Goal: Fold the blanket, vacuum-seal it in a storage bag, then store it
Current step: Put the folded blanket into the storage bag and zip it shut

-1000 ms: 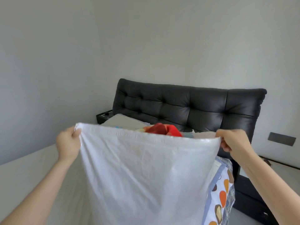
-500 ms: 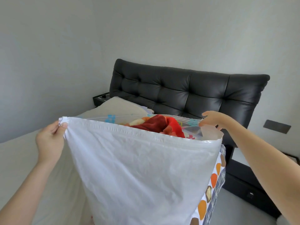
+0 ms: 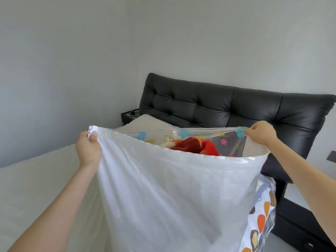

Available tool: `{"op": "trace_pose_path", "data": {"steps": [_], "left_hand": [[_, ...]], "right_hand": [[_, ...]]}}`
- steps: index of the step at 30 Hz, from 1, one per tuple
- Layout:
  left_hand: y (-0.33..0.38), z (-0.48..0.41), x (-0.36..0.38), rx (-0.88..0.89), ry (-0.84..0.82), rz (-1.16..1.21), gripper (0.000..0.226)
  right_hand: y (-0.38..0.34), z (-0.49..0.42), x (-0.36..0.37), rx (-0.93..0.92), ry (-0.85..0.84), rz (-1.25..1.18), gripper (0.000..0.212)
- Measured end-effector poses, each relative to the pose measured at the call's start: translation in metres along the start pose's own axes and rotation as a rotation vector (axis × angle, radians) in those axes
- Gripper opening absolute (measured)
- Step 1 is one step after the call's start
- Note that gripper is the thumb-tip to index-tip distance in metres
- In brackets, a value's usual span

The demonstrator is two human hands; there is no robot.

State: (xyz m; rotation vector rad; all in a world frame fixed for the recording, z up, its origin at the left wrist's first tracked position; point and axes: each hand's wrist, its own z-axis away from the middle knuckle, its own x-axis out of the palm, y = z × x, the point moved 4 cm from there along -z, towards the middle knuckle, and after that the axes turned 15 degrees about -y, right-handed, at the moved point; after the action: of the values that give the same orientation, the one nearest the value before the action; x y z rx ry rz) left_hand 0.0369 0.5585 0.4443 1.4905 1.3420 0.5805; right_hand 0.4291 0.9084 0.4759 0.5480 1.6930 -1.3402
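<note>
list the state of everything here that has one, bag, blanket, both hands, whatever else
storage bag: upright, mouth held open, not sealed
red blanket: inside the bag, bunched, top showing
left hand: pinches the bag's left top corner
right hand: pinches the clear far edge at the right corner
patterned cloth: hangs at the bag's right side
pillow: lies flat beyond the bag

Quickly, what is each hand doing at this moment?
Left hand: grips the storage bag at its left corner.
Right hand: pinches the bag's far clear rim.
</note>
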Motion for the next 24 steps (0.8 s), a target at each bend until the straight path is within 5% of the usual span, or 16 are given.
{"op": "trace_pose_path", "data": {"steps": [11, 15, 24], "left_hand": [[0.091, -0.18, -0.002, 0.129, 0.245, -0.102, 0.027], [0.145, -0.228, -0.027, 0.19, 0.344, -0.09, 0.031], [0.145, -0.248, -0.096, 0.298, 0.373, 0.057, 0.031]], "right_hand": [[-0.142, -0.137, -0.045, -0.121, 0.15, -0.186, 0.018], [-0.184, -0.176, -0.077, -0.223, 0.248, -0.321, 0.042], [-0.191, -0.145, -0.082, -0.399, 0.506, -0.572, 0.045]]}}
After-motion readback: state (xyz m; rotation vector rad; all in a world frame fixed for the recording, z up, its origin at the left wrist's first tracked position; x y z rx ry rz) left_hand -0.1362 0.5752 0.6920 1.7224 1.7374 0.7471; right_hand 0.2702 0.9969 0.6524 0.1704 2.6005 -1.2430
